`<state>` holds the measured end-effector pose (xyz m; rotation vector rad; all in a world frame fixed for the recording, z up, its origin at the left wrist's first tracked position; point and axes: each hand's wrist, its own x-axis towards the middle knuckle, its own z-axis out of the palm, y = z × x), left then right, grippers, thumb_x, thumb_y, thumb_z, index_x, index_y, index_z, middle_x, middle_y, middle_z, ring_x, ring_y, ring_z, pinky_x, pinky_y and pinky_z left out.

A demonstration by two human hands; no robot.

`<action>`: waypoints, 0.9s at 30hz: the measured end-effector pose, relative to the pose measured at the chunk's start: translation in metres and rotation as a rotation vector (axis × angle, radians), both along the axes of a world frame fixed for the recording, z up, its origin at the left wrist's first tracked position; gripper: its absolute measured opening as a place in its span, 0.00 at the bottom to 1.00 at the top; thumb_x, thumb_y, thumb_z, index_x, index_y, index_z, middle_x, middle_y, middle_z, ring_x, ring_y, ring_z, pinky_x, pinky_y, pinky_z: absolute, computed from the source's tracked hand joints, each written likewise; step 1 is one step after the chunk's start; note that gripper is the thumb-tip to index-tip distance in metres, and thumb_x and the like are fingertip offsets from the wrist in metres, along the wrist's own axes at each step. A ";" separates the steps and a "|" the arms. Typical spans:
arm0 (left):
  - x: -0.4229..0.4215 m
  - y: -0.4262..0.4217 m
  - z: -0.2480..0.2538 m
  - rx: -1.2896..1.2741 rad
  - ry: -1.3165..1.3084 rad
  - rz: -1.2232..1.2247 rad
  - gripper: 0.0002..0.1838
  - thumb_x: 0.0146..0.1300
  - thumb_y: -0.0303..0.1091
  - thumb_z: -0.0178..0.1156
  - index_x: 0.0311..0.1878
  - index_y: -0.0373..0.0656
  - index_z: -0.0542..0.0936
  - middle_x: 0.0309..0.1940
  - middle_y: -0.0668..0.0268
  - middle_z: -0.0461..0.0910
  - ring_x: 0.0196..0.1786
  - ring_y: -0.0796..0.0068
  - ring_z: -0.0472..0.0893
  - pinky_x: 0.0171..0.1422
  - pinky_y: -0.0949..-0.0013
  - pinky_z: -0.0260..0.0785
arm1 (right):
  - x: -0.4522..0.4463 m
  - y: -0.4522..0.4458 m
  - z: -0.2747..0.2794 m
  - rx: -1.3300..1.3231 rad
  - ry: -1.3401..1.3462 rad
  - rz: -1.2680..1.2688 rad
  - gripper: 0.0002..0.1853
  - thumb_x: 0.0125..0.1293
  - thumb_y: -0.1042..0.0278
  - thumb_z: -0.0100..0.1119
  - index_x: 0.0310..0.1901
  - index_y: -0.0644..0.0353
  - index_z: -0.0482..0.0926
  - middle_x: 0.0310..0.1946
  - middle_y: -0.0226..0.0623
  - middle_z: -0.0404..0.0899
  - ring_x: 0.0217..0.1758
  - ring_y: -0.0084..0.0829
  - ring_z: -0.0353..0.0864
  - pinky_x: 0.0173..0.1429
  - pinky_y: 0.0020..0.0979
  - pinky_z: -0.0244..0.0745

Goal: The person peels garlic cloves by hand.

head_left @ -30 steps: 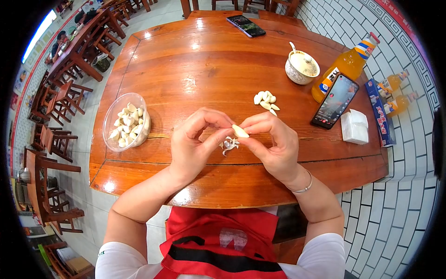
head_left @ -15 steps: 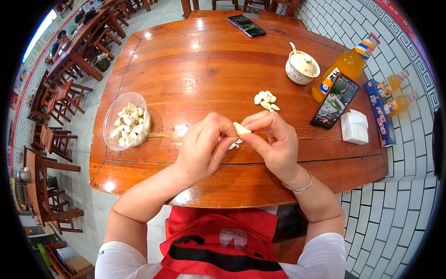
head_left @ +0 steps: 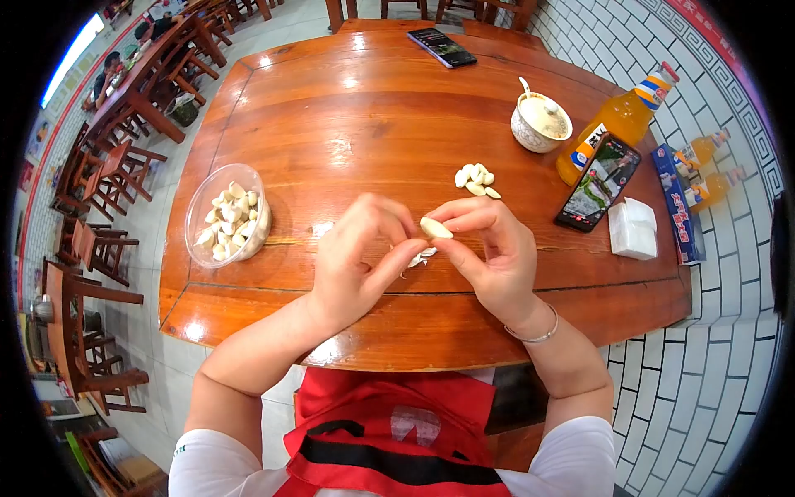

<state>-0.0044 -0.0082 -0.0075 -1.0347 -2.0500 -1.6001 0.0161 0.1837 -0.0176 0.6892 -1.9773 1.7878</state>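
Observation:
Between the thumb and fingertips of my right hand (head_left: 493,253) is a pale, smooth garlic clove (head_left: 436,229). My left hand (head_left: 358,253) is just left of it, its thumb and forefinger curved but apart, with nothing clearly visible between them. Below the fingertips lie bits of white garlic skin (head_left: 424,257) on the tabletop. A small pile of peeled garlic cloves (head_left: 474,177) rests beyond my right hand. To the left, a clear round plastic tub (head_left: 199,199) holds many garlic cloves (head_left: 233,217) with some skin on.
On the wooden table (head_left: 331,124) at right stand a lidded sugar bowl (head_left: 538,128) with a spoon, an orange drink bottle (head_left: 613,116), a propped phone (head_left: 598,184) and a napkin pack (head_left: 633,229). Another phone (head_left: 441,47) lies at the far edge. A tiled wall (head_left: 720,348) borders the right.
My left thumb and forefinger have spread and drawn slightly off the clove. The clove has turned in my right fingertips and shows its smooth side.

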 end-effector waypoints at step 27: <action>0.008 0.002 -0.002 0.139 -0.475 -0.026 0.04 0.65 0.14 0.59 0.39 0.31 0.76 0.38 0.61 0.78 0.40 0.76 0.80 0.46 0.74 0.76 | 0.006 0.001 0.005 0.495 0.584 -0.271 0.08 0.59 0.76 0.64 0.39 0.65 0.76 0.42 0.43 0.78 0.39 0.39 0.81 0.43 0.37 0.76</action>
